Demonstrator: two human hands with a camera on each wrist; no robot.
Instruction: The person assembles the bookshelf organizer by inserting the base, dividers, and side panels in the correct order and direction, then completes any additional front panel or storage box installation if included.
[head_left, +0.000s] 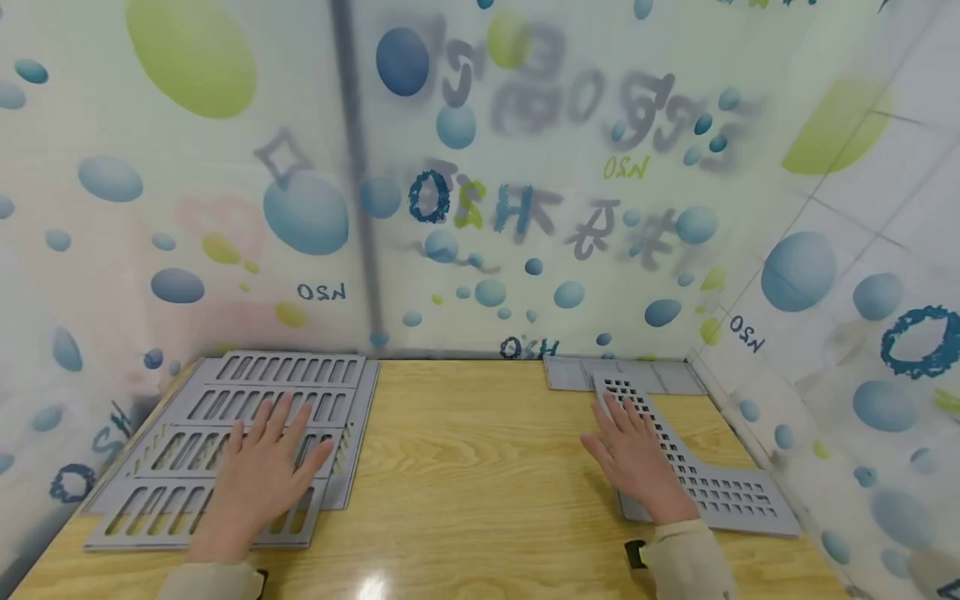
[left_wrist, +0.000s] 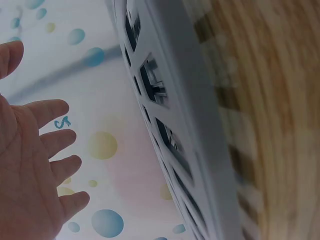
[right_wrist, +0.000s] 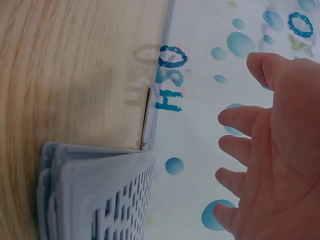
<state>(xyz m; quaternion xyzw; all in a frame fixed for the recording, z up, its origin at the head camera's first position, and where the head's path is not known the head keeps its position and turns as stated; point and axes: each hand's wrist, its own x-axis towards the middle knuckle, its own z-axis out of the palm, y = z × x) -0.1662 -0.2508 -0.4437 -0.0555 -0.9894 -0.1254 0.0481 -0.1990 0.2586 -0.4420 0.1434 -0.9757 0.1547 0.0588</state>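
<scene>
My left hand (head_left: 258, 479) is held palm down with fingers spread over a layered set of grey slotted plastic panels (head_left: 217, 372) on the left side of the table. In the left wrist view a gap shows between the palm (left_wrist: 25, 165) and the panel's edge (left_wrist: 175, 90). My right hand (head_left: 637, 458), fingers straight, is over an L-shaped grey panel (head_left: 738, 497) with rows of small square holes. The right wrist view shows stacked panel layers (right_wrist: 100, 175), with the palm (right_wrist: 285, 160) apart from them. Neither hand holds anything.
A flat grey strip panel (head_left: 573, 373) lies at the table's back right, partly under the L-shaped panel. Wood-grain tabletop (head_left: 465, 467) shows between the two groups. A curtain (head_left: 480, 275) printed with blue and green dots encloses the back and sides.
</scene>
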